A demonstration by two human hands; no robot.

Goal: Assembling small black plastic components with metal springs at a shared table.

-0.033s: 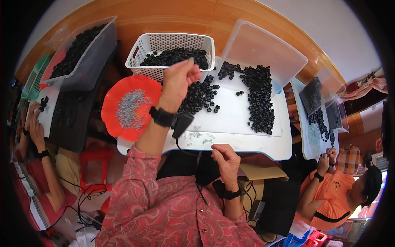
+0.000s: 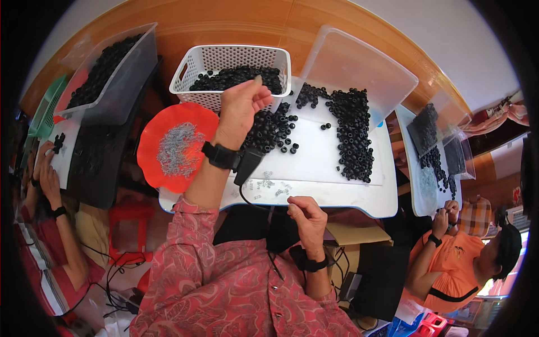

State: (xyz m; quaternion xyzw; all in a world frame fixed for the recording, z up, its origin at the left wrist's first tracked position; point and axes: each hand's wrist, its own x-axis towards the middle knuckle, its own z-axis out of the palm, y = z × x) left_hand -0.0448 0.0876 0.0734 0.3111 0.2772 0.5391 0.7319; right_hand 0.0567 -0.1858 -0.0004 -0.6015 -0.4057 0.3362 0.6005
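Note:
My left hand (image 2: pixel 240 109) reaches over the near rim of a white perforated basket (image 2: pixel 191 84) with its fingers curled closed. Whatever it may hold is hidden. Below that hand, a heap of small black ring-shaped parts (image 2: pixel 272 132) spreads on the white tabletop. Close to the table's front edge, my right hand (image 2: pixel 309 220) has thumb and fingers pinched together; anything between them is too small to make out. Small clear pieces (image 2: pixel 269 185) lie scattered just beyond it. Left of my left forearm sits a scalloped red dish (image 2: pixel 149 154) with many tiny clear-grey pieces in it.
A clear plastic bin (image 2: pixel 359 62) lies tipped at the back right, black parts (image 2: pixel 353 140) spilling from it. At the left stands another clear bin (image 2: pixel 135 73) of black parts. People work on both sides, one in an orange shirt (image 2: pixel 449 269). A cable hangs from my left wrist.

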